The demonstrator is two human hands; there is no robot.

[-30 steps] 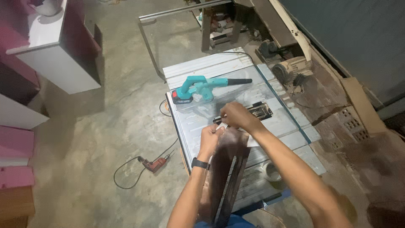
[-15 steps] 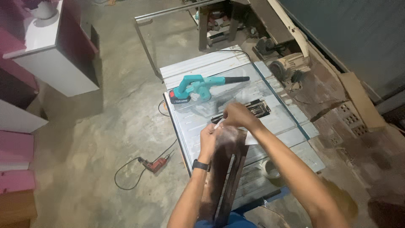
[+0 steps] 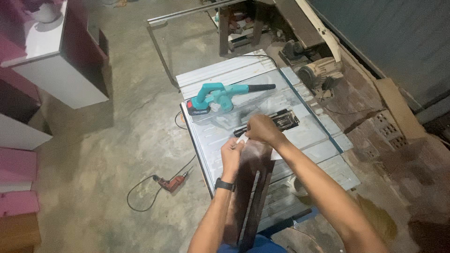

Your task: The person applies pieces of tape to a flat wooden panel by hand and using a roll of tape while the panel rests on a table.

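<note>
Two hands meet at the upper end of a long, dark brown wooden panel with a lengthwise slot [image 3: 253, 187], which leans from the person's lap up onto the worktop edge. The left hand [image 3: 231, 157], a black watch at its wrist, closes its fingers narrowly on a small white scrap, probably tape or paper [image 3: 242, 139], at the panel's top corner. The right hand [image 3: 263, 130] lies over the same end with its fingers curled down on the scrap and the panel edge; whether they pinch or only press cannot be told.

Judged from this grip, the step in hand is fixing or peeling the white scrap at the panel end. The following move calls for a steady panel and a firm pinch on the scrap.

Beyond the hands, a teal cordless blower with a black nozzle [image 3: 220, 97] lies on the pale grey sheet-metal worktop [image 3: 323, 140], near a dark rectangular opening [image 3: 286, 119]. A red corded drill [image 3: 169, 182] lies on the concrete floor [image 3: 117, 140], well apart to the left. White and pink cabinets [image 3: 47, 70] stand at the far left.
</note>
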